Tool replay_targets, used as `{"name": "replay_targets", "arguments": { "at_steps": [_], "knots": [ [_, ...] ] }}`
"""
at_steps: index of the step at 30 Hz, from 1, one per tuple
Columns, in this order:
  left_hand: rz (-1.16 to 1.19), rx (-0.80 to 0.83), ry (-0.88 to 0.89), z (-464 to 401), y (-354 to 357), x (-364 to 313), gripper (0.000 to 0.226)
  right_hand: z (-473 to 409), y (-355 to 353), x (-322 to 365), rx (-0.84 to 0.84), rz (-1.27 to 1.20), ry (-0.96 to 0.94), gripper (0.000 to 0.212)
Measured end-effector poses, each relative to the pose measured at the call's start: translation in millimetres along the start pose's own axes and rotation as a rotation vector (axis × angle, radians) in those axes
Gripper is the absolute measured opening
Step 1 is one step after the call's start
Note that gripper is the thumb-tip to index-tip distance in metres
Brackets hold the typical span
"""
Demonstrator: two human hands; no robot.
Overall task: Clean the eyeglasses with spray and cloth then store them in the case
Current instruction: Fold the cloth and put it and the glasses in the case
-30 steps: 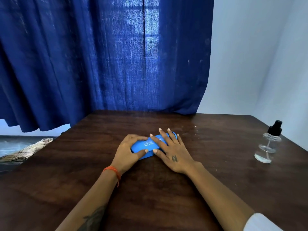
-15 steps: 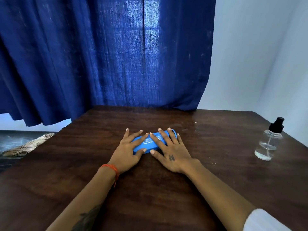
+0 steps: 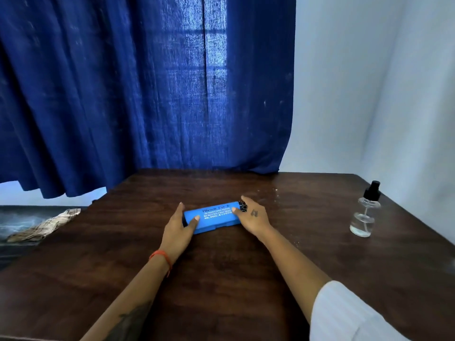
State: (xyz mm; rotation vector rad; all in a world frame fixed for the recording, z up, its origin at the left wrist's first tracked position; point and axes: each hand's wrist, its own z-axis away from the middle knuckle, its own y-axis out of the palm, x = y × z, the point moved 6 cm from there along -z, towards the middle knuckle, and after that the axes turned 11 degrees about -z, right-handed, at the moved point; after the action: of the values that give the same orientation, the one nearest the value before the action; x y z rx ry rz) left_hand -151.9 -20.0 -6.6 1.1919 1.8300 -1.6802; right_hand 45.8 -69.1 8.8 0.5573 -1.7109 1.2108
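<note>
Two hands are placed at the ends of a blue case [image 3: 213, 219], which lies closed and flat on a dark wooden table [image 3: 221, 279], near its middle. The case's left end is gripped by the left hand [image 3: 177, 231], the thumb laid on the lid and the fingers curved round the far side. The right end is held by the right hand [image 3: 253, 217], with the thumb on top and the fingers wrapped behind the end. White lettering is printed on the lid but cannot be read. A clear spray bottle [image 3: 365, 212] with a black nozzle is stood upright near the table's right edge, well apart from the case. A checked cloth [image 3: 46, 225] is seen lying beyond the table's left edge.
</note>
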Motion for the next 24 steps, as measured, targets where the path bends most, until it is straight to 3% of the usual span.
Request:
{"name": "replay_targets", "arguments": {
  "at_steps": [5,17,24],
  "knots": [
    [0.119,0.019,-0.080,7.9,21.1,-19.5,0.059,16.4,-27.0,-8.1,-0.092,-0.030,0.004,0.057],
    [0.280,0.195,-0.086,17.7,116.5,-95.9,0.057,64.9,-146.0,-63.5,-0.310,0.156,0.099,0.052],
    [0.031,0.274,0.004,22.8,135.9,-130.2,0.062,63.8,-169.9,-71.5,-0.330,0.094,0.201,0.051]
  ]
}}
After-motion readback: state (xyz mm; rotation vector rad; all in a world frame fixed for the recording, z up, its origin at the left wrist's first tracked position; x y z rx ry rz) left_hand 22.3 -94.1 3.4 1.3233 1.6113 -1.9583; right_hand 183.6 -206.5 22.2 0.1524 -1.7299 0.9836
